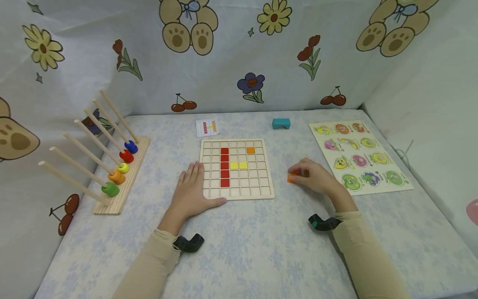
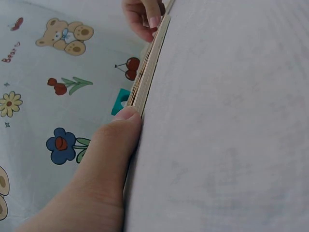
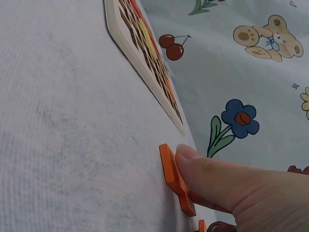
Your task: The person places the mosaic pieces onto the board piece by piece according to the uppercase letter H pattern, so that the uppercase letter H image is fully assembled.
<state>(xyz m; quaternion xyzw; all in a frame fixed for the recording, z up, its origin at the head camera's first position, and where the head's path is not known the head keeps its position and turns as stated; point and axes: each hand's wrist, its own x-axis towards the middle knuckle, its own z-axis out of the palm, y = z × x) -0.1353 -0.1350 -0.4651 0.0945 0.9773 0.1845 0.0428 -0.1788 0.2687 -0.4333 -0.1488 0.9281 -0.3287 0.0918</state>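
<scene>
A square wooden grid board (image 1: 265, 182) lies in the middle of the table. On it are a column of several red tiles (image 1: 225, 167), two yellow tiles (image 1: 238, 165) and one orange tile (image 1: 250, 150). My left hand (image 1: 192, 189) rests along the board's left side with straight fingers, its thumb (image 2: 113, 145) against the near edge. To the right of the board, my right hand (image 1: 313, 176) pinches an orange tile (image 3: 175, 176) low over the table. More orange (image 3: 202, 225) shows by the other fingers at the bottom of the right wrist view.
A peg rack (image 1: 130, 182) with coloured beads stands at the left. Behind the board lie a pattern card (image 1: 201, 129) and a teal block (image 1: 281, 123). A fruit picture board (image 1: 381, 187) is at the right, beyond my right hand.
</scene>
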